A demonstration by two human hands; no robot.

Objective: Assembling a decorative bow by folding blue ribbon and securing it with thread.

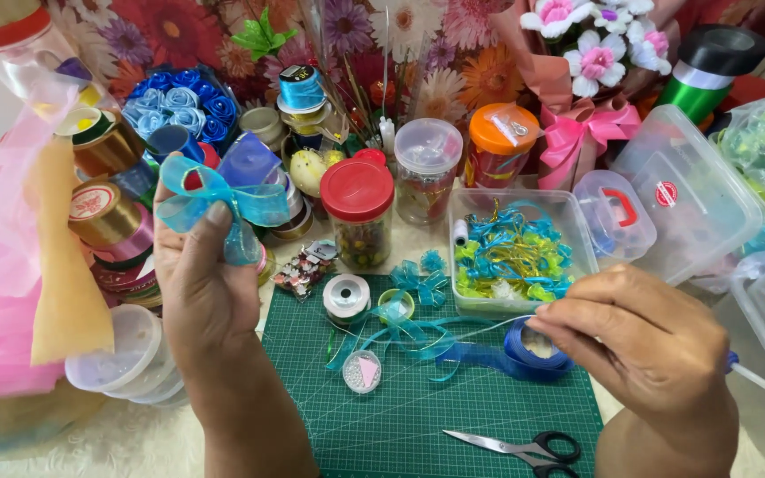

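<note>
The blue ribbon bow (pixel 210 199) sits pinched in my raised left hand (pixel 201 283), loops spreading sideways, tail hanging down. My right hand (pixel 644 341) pinches a white thread (pixel 489 326) above the green mat (pixel 418 416).

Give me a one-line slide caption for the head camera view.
Left hand pinches a sheer blue ribbon bow; right hand pulls white thread above a green cutting mat.

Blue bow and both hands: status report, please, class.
Left hand pinching sheer blue bow, raised. Right hand pulling white thread taut above ribbon roll. Scissors idle on green mat.
</note>
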